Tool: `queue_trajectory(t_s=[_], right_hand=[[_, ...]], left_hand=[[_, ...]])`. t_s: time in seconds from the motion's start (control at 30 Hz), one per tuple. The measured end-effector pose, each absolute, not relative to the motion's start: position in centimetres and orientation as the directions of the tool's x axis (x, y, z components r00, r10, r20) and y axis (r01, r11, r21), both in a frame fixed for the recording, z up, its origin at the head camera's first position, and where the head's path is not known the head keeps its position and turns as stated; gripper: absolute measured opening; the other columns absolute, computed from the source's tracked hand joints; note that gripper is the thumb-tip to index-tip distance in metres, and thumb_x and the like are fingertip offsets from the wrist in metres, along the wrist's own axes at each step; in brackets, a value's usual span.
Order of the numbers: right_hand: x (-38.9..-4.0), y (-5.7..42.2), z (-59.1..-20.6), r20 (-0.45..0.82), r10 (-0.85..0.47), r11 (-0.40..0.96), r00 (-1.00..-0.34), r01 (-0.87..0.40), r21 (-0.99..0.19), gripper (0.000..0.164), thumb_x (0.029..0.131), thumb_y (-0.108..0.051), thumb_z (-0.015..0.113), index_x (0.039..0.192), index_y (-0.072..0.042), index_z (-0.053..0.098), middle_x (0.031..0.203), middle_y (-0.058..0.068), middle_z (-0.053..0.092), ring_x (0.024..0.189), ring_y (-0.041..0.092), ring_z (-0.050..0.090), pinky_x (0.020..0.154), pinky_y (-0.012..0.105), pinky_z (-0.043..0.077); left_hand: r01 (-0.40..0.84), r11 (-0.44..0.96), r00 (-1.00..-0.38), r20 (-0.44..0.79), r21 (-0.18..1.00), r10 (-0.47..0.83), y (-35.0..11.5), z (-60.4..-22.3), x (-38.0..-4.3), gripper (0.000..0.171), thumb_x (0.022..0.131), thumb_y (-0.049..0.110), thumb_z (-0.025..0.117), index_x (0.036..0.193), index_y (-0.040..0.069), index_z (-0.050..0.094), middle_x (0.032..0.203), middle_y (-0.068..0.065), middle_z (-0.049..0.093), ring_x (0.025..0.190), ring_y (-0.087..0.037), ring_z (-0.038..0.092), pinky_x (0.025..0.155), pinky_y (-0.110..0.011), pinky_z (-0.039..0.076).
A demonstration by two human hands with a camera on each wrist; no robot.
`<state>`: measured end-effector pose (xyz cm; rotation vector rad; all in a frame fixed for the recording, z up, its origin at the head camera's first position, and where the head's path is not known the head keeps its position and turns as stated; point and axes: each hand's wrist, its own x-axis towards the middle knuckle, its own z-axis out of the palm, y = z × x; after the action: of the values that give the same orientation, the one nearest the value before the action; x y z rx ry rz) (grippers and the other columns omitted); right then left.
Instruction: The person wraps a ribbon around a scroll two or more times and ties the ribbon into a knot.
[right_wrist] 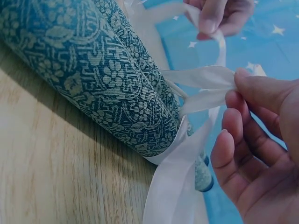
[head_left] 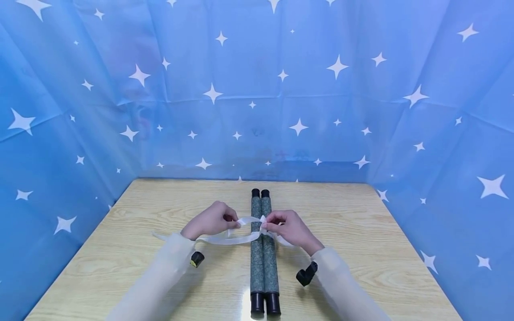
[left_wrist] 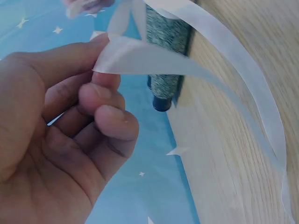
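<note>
A scroll (head_left: 270, 267) rolled from both ends lies lengthwise on the table, its two rolls side by side, in green patterned cloth with black end knobs. A white ribbon (head_left: 229, 240) goes round its middle. To the left of the rolls, my left hand (head_left: 212, 219) pinches one stretch of ribbon between thumb and index finger; the left wrist view shows this ribbon (left_wrist: 140, 58) trailing off in a long curve. Over the rolls, my right hand (head_left: 290, 228) pinches a folded loop of the ribbon (right_wrist: 208, 77) near the crossing. Whether a knot lies beneath cannot be made out.
The wooden table (head_left: 160, 205) carries the scroll. A blue curtain (head_left: 257, 111) with white stars hangs behind it and along both sides. Loose ribbon ends spread left and right of the rolls. A small black device (head_left: 307, 273) sits at the right wrist, another (head_left: 197, 259) at the left.
</note>
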<state>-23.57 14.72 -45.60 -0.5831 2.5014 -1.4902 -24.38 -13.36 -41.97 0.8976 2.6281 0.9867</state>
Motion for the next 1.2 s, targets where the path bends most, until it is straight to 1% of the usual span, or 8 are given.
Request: queue_trajectory(t_s=[0.1, 0.17, 0.37, 0.57, 0.8, 0.97, 1.1, 1.2], right_hand=[[-23.6, 14.7, -45.6, 0.040, -0.410, 0.431, -0.911, -0.232, -0.872, 0.016, 0.094, -0.039, 0.075, 0.095, -0.023, 0.077, 0.093, 0.009, 0.074, 0.079, 0.027, 0.064, 0.062, 0.027, 0.048], [-23.7, 14.7, -45.6, 0.030, -0.404, 0.434, -0.914, -0.221, -0.873, 0.015, 0.095, -0.038, 0.075, 0.095, -0.023, 0.077, 0.093, 0.011, 0.074, 0.077, 0.023, 0.062, 0.062, 0.027, 0.047], [-23.7, 14.7, -45.7, 0.039, -0.403, 0.429, -0.915, -0.227, -0.874, 0.018, 0.094, -0.038, 0.076, 0.095, -0.020, 0.077, 0.092, 0.011, 0.074, 0.079, 0.024, 0.065, 0.066, 0.027, 0.050], [-23.7, 14.9, -45.6, 0.039, -0.399, 0.434, -0.916, -0.226, -0.872, 0.016, 0.093, -0.039, 0.076, 0.095, -0.024, 0.077, 0.093, 0.009, 0.075, 0.082, 0.024, 0.066, 0.069, 0.028, 0.051], [-23.8, 15.1, -45.6, 0.062, -0.405, 0.443, -0.912, -0.255, -0.860, 0.013, 0.096, -0.033, 0.074, 0.097, -0.021, 0.077, 0.091, 0.003, 0.074, 0.081, 0.018, 0.064, 0.069, 0.029, 0.051], [-24.0, 15.1, -45.6, 0.078, -0.401, 0.467, -0.913, -0.276, -0.840, 0.007, 0.098, -0.023, 0.071, 0.098, -0.021, 0.078, 0.092, -0.003, 0.074, 0.085, 0.016, 0.064, 0.072, 0.029, 0.051], [-24.0, 15.2, -45.6, 0.075, -0.406, 0.460, -0.911, -0.275, -0.844, 0.010, 0.100, -0.018, 0.067, 0.100, -0.016, 0.077, 0.094, 0.000, 0.074, 0.084, 0.016, 0.063, 0.071, 0.030, 0.051], [-24.0, 15.3, -45.6, 0.078, -0.404, 0.455, -0.911, -0.275, -0.847, 0.009, 0.099, -0.019, 0.069, 0.100, -0.015, 0.077, 0.096, 0.002, 0.074, 0.086, 0.016, 0.064, 0.074, 0.030, 0.051]], left_hand=[[0.408, 0.562, -0.813, 0.005, 0.719, 0.583, -13.5, -41.6, -23.7, 0.016, 0.099, 0.017, 0.070, 0.085, 0.017, 0.078, 0.061, -0.002, 0.059, 0.049, -0.008, 0.038, 0.052, -0.022, 0.036], [0.354, 0.532, -0.819, -0.020, 0.769, 0.574, -13.3, -41.4, -23.2, 0.014, 0.098, 0.016, 0.070, 0.087, 0.016, 0.078, 0.061, -0.005, 0.061, 0.047, -0.008, 0.043, 0.049, -0.022, 0.039], [0.218, 0.424, -0.802, -0.086, 0.879, 0.592, -12.4, -40.7, -21.9, 0.014, 0.099, 0.016, 0.069, 0.096, 0.005, 0.077, 0.062, -0.002, 0.066, 0.045, -0.010, 0.055, 0.047, -0.028, 0.049], [0.106, 0.334, -0.787, -0.127, 0.937, 0.603, -11.3, -40.3, -21.1, 0.017, 0.099, 0.017, 0.070, 0.102, 0.001, 0.074, 0.079, -0.010, 0.073, 0.056, -0.016, 0.069, 0.062, -0.041, 0.062], [-0.004, 0.189, -0.783, -0.121, 0.982, 0.610, -9.3, -40.3, -20.5, 0.028, 0.099, 0.023, 0.069, 0.112, -0.002, 0.070, 0.099, -0.024, 0.074, 0.082, -0.036, 0.076, 0.082, -0.048, 0.062], [-0.052, -0.026, -0.768, -0.024, 0.998, 0.640, -7.9, -41.2, -20.4, 0.029, 0.101, 0.016, 0.066, 0.116, -0.009, 0.063, 0.108, -0.029, 0.072, 0.090, -0.028, 0.077, 0.091, -0.048, 0.060], [-0.081, -0.149, -0.756, 0.036, 0.986, 0.653, -7.0, -42.3, -20.1, 0.016, 0.101, 0.011, 0.066, 0.109, -0.002, 0.065, 0.109, -0.020, 0.073, 0.095, -0.024, 0.077, 0.096, -0.046, 0.058], [-0.094, -0.136, -0.747, 0.020, 0.986, 0.664, -6.5, -43.0, -20.0, 0.012, 0.100, 0.010, 0.066, 0.108, 0.001, 0.067, 0.110, -0.014, 0.073, 0.098, -0.026, 0.077, 0.096, -0.046, 0.058]])
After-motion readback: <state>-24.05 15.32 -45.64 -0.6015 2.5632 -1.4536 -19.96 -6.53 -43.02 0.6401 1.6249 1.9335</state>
